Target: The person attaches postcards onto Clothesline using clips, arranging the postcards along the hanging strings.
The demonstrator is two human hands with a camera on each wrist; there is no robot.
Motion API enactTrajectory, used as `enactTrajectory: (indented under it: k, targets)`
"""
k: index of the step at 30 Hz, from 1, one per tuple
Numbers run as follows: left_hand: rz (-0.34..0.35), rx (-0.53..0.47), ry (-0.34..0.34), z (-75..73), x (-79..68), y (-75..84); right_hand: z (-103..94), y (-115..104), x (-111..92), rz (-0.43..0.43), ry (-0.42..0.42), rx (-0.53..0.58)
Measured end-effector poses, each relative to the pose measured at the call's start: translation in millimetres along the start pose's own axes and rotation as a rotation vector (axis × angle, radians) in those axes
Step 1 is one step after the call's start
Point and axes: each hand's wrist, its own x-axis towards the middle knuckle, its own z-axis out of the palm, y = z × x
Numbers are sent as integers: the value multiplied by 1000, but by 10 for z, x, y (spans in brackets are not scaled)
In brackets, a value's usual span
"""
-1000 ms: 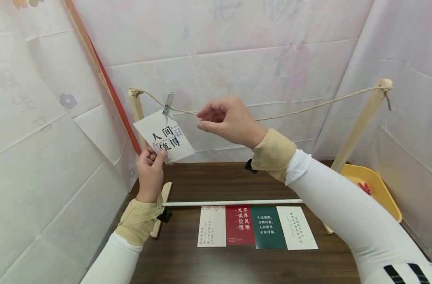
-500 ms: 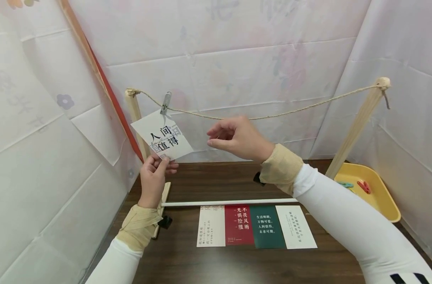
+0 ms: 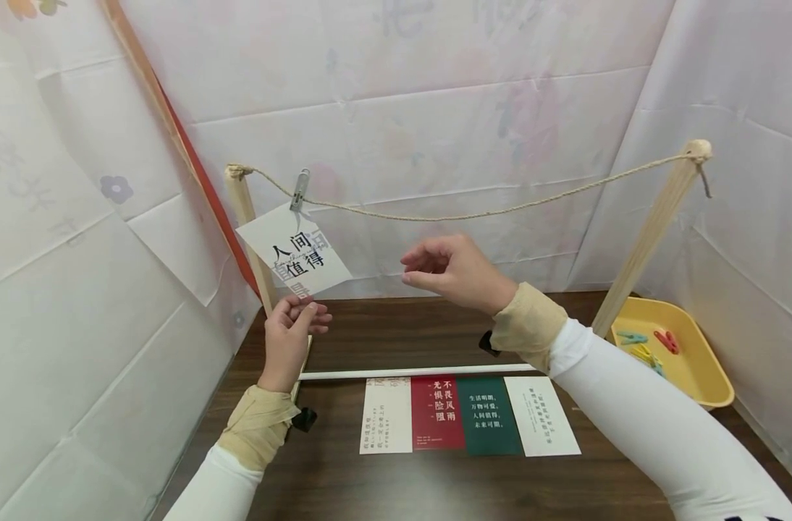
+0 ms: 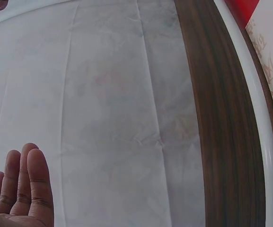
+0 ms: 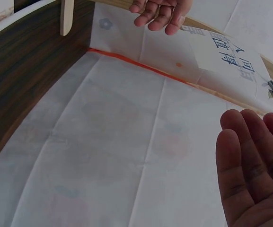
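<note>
A white card (image 3: pixel 295 250) with dark lettering hangs tilted from the rope (image 3: pixel 435 218), held at its top corner by a grey clothespin (image 3: pixel 300 189). Just below the card's lower corner is my left hand (image 3: pixel 288 340), its fingertips very near or lightly at the edge. In the left wrist view the left fingers (image 4: pixel 40 182) are fairly straight and nothing is gripped. My right hand (image 3: pixel 468 275) is in the air below the rope's middle, fingers loosely bent, holding nothing. From the right wrist view, the card and clothespin appear beyond the right fingers (image 5: pixel 252 161).
Wooden posts (image 3: pixel 653 235) carry the rope at both ends, with a white rod (image 3: pixel 396 373) low between them. Several cards lie in a row on the dark table (image 3: pixel 396 485), including a red card (image 3: pixel 438 416). A yellow tray (image 3: pixel 698 376) with clothespins stands at right.
My left hand has slid down and loosened from the card, which stays on the rope. My right hand has let go of the rope and drawn back down and to the right.
</note>
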Motion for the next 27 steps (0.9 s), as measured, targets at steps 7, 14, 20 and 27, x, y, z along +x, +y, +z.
enactTrajectory:
  k: [7,14,20,27]
  targets:
    - [-22,27,-36,7,-28,-75,-22,145,-104,23,22,6]
    - [-29,62,-64,32,-80,-134,-39,276,-209,30,31,27]
    - [-34,105,-93,70,-119,-167,-60,372,-292,56,51,18]
    - [-46,136,-116,97,-158,-240,-99,478,-401,86,64,2]
